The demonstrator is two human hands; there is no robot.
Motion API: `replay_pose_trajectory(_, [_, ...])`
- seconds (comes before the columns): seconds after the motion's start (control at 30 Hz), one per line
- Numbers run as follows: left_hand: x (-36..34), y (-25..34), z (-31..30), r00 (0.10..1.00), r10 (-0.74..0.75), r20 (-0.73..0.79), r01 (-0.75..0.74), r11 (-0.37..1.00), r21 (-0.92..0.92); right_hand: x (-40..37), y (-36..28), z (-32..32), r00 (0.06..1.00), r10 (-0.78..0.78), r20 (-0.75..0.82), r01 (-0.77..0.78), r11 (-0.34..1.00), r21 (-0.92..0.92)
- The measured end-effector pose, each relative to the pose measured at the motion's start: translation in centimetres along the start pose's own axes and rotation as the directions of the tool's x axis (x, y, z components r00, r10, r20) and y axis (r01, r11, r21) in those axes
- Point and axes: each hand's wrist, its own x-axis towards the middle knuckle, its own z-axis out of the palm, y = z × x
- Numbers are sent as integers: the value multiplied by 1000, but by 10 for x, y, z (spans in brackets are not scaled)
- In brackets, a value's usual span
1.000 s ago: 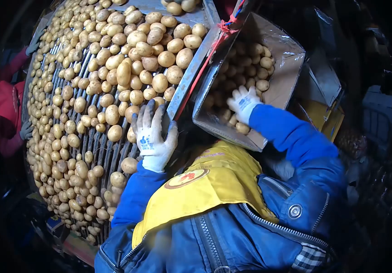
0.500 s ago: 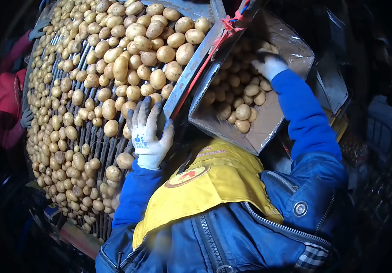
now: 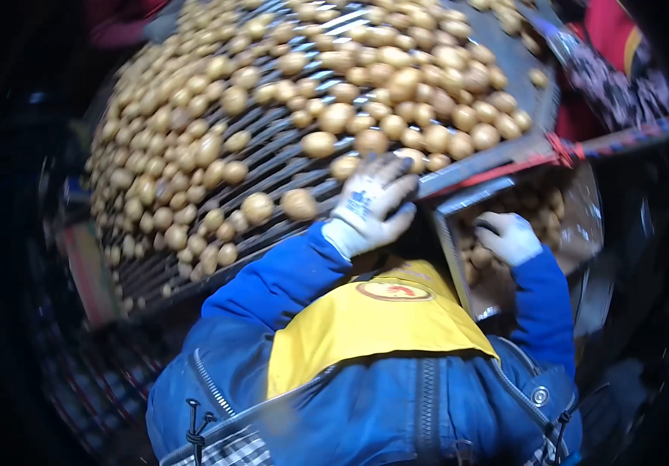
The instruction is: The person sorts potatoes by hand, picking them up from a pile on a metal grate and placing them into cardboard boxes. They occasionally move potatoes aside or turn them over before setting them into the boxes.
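Note:
My left hand (image 3: 375,203), in a white glove with greyish fingertips, lies palm down with fingers spread. It is at the near edge of a slatted rack (image 3: 272,186), its fingertips by several potatoes (image 3: 371,141). My right hand (image 3: 508,237), also in a white glove, is inside a cardboard box (image 3: 583,203) to the right. Its dark-tipped fingers are curled down over the potatoes (image 3: 548,203) in the box. Blur and the hand itself hide whatever is between those fingers.
Many potatoes (image 3: 156,147) cover the rack. A metal rail (image 3: 497,165) with red cord (image 3: 559,149) runs between rack and box. A person's gloved hand (image 3: 162,28) is at the far left; another person's patterned sleeve (image 3: 606,84) is at the far right.
The view has swung round, shifting rack and box in the frame. My right hand has come nearer to my body within the box. My left hand remains spread at the rack's edge.

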Motion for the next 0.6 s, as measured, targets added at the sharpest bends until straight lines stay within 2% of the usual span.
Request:
replay_pose_trajectory(0.1, [-39, -3, -43, 982, -49, -183, 66, 994, 86, 16, -55, -22, 984, -84, -155, 105, 985, 135])
replay_pose_trajectory(0.13, [-56, -8, -67, 963, -101, -248, 139, 980, 141, 24, -73, -24, 974, -108, -199, 148, 968, 201])
replay_pose_trajectory(0.17, [-80, -17, -89, 923, -199, -330, 281, 934, 222, 33, -93, -22, 962, -143, -231, 205, 940, 273])
replay_pose_trajectory(0.2, [-108, -26, -110, 865, -281, -416, 418, 863, 285, 46, -106, -12, 885, -307, -349, 388, 902, 191])
replay_pose_trajectory(0.27, [-178, -58, -148, 575, -416, -704, 688, 711, 143, 72, -141, 6, 804, -451, -386, 533, 835, 135])
replay_pose_trajectory(0.3, [-208, -62, -178, 474, -304, -826, 752, 627, 201, 85, -146, 18, 731, -576, -366, 627, 778, 29])
replay_pose_trajectory(0.33, [-247, -68, -200, 353, -334, -874, 839, 527, 137, 93, -168, 23, 722, -629, -289, 649, 760, -33])
replay_pose_trajectory(0.37, [-283, -77, -217, 159, -395, -905, 914, 406, -16, 104, -189, 30, 641, -731, -236, 723, 678, -135])
replay_pose_trajectory(0.4, [-303, -87, -233, -116, -557, -822, 766, 476, -431, 111, -215, 38, 572, -793, -208, 779, 605, -165])
replay_pose_trajectory(0.43, [-343, -115, -241, -215, -611, -762, 630, 509, -586, 122, -237, 49, 614, -789, -21, 783, 612, -111])
replay_pose_trajectory(0.47, [-362, -135, -246, -217, -668, -712, 498, 551, -669, 135, -256, 69, 564, -822, 74, 819, 545, -179])
replay_pose_trajectory(0.5, [-357, -149, -243, -222, -664, -714, 494, 554, -670, 149, -263, 97, 387, -922, 3, 903, 378, -206])
replay_pose_trajectory(0.53, [-343, -161, -234, -161, -688, -708, 634, 478, -608, 153, -281, 110, 307, -949, 65, 928, 284, -243])
replay_pose_trajectory(0.57, [-329, -172, -224, -102, -716, -690, 757, 394, -521, 164, -294, 129, 286, -940, 186, 943, 243, -226])
replay_pose_trajectory(0.6, [-323, -182, -218, -48, -749, -661, 858, 308, -411, 178, -301, 158, 191, -947, 257, 959, 124, -254])
